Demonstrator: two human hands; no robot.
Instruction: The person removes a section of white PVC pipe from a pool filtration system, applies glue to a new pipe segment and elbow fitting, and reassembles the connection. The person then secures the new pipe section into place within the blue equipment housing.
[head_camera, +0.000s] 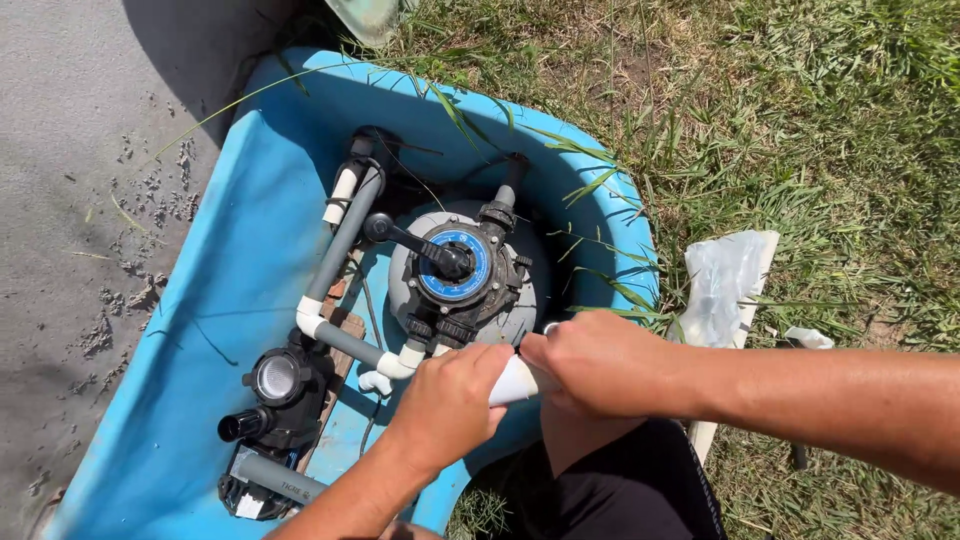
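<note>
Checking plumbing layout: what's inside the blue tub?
Inside the blue tub: grey filter tank with blue-dial valve, black pump, grey pipes. Left hand and right hand, holding a white piece, cover the near edge.

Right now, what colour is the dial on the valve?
Blue, with a black handle across the dial; head view.

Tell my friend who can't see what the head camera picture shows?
Two hands, left hand and right hand, grip a white pipe piece above a blue tub holding a grey filter valve and black pump, beside grass.
</note>
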